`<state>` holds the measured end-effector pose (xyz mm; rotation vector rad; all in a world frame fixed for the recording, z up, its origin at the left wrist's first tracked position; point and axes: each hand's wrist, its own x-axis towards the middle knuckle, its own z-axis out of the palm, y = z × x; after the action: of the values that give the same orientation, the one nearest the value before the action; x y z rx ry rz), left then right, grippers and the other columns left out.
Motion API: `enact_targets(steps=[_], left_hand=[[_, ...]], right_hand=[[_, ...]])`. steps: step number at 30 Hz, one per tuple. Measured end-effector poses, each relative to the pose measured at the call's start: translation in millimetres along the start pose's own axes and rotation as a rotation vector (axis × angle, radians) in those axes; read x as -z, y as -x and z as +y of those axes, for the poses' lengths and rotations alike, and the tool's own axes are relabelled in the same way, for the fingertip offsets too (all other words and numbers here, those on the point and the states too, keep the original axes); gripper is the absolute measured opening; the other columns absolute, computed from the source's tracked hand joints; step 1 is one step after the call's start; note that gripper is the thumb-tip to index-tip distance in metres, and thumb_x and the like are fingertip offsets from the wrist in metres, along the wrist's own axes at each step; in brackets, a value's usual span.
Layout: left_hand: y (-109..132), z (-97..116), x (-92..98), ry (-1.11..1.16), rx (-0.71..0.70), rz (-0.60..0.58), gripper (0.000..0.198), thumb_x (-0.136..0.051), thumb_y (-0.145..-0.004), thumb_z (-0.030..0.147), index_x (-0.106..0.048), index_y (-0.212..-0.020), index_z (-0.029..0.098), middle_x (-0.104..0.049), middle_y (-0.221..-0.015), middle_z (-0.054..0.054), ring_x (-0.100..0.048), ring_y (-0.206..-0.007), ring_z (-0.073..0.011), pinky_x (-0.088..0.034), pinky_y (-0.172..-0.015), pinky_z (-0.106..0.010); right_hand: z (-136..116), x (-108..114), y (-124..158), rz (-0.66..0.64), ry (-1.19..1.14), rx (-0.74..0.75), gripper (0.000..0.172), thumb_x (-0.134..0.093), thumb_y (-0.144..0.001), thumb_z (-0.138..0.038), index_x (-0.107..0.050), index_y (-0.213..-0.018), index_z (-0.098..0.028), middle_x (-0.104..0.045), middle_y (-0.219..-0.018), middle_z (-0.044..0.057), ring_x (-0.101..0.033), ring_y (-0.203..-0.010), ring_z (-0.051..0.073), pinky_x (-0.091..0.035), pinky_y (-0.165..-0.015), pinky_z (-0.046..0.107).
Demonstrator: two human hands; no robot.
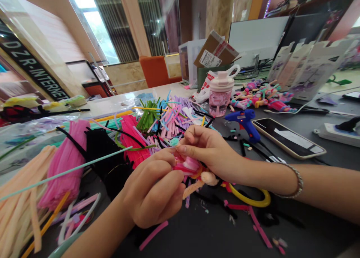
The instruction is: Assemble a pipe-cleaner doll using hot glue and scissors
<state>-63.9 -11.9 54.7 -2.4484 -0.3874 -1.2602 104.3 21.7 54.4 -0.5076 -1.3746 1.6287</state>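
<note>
A small pipe-cleaner doll, with a pink body and peach limbs, is between my hands. My left hand is closed, its fingers curled and pinching at the doll's upper end. From the other side my right hand pinches the same end with thumb and forefinger, the fingertips of both hands nearly meeting. A bit of coiled mint pipe cleaner shows just beyond the fingertips. One long mint pipe cleaner slants in from the left; its tip stops short of my left hand. Below my right wrist lies a yellow loop, perhaps a handle.
Bundles of pink, black and peach pipe cleaners lie left. Short cut stems pile up behind my hands. A blue glue gun, a phone, a pink cup and finished dolls stand or lie right.
</note>
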Motion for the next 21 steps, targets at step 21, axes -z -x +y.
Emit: enact_targets(steps=[21], left_hand=[[3.1,0.9,-0.4,-0.033,0.018,0.018,0.012,-0.053,-0.077,0.007,-0.055,-0.086,0.016,-0.054,-0.075,-0.003,-0.063,-0.076,-0.0183,-0.062,-0.074,-0.042]], right_hand=[[0.7,-0.4,0.2,-0.033,-0.085,-0.005,0.034,-0.074,-0.072,-0.022,-0.041,-0.066,-0.019,-0.056,-0.061,-0.007,-0.052,-0.056,0.005,-0.038,-0.052,0.017]])
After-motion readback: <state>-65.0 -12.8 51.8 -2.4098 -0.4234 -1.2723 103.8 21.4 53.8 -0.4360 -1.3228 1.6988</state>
